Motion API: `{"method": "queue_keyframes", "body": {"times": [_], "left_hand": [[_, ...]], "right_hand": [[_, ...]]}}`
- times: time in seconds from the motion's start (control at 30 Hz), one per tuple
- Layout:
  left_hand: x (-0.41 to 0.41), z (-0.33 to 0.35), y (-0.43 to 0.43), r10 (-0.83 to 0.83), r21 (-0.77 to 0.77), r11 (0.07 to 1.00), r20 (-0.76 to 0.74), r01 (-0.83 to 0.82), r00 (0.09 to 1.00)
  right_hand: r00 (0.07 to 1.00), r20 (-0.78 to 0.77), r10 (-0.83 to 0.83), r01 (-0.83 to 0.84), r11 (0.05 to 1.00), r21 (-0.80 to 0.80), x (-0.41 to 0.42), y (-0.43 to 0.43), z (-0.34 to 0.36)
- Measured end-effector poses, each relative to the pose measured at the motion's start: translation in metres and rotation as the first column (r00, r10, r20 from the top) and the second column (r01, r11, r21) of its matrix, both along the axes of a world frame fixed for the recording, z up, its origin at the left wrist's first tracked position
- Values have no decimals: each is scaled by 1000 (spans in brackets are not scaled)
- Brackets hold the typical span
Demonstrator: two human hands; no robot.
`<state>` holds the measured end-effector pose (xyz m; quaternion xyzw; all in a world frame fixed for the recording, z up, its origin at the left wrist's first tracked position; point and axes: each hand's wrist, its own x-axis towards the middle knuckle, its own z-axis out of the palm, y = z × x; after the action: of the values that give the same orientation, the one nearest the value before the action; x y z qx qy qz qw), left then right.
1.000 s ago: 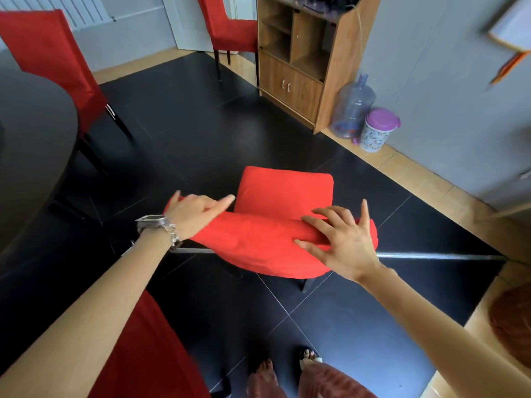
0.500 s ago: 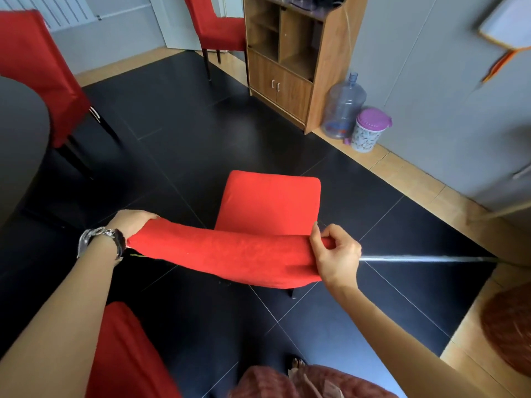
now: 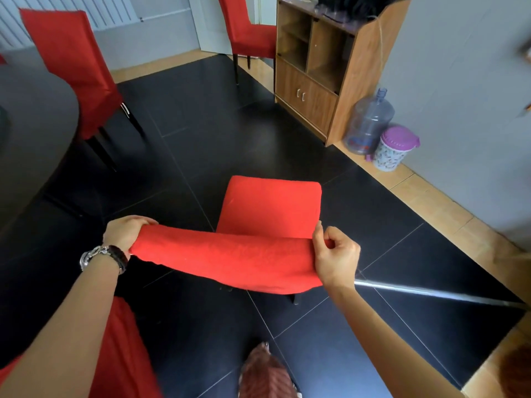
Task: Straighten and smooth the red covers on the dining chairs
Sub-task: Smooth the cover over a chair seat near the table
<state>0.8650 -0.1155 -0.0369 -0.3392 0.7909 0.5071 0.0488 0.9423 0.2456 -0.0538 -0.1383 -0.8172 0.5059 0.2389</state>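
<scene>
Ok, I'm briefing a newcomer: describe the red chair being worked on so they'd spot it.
From the wooden cabinet, look onto the black floor: one red chair stands alone. Only this one has the left hand and right hand gripping its backrest cover.

Tiled floor — red-covered chair, wooden cabinet, water jug, lidded bucket

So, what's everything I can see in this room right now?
nearest chair: one, red, centre floor
chair cover: one, red, on its backrest
left chair: one, red, upper left
far chair: one, red, top centre
table: one, dark, left edge
cabinet: one, wooden, upper right
water jug: one, clear bluish, beside cabinet
lidded bucket: one, patterned white, purple lid, beside jug
metal strip: one, silver, floor right
wristwatch: one, silver, left wrist
left hand: one, grips cover's left end
right hand: one, pinches cover's right end
</scene>
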Motion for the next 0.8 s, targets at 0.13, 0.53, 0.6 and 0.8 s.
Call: {"method": "queue_keyframes", "body": {"times": [0.13, 0.53, 0.6, 0.8], "left_hand": [[-16, 2, 18, 10, -30, 999, -109, -13, 994], [-118, 36, 66, -187, -232, 962, -180, 143, 966], [-120, 35, 74, -201, -288, 946, -161, 148, 966], [-97, 21, 97, -239, -308, 925, -17, 222, 971]], "right_hand": [[999, 15, -37, 38, 999, -26, -38, 18, 3], [988, -27, -152, 149, 986, -74, -176, 75, 51], [986, -24, -162, 160, 985, -63, -185, 81, 51], [992, 31, -124, 126, 991, -49, -173, 98, 27]]}}
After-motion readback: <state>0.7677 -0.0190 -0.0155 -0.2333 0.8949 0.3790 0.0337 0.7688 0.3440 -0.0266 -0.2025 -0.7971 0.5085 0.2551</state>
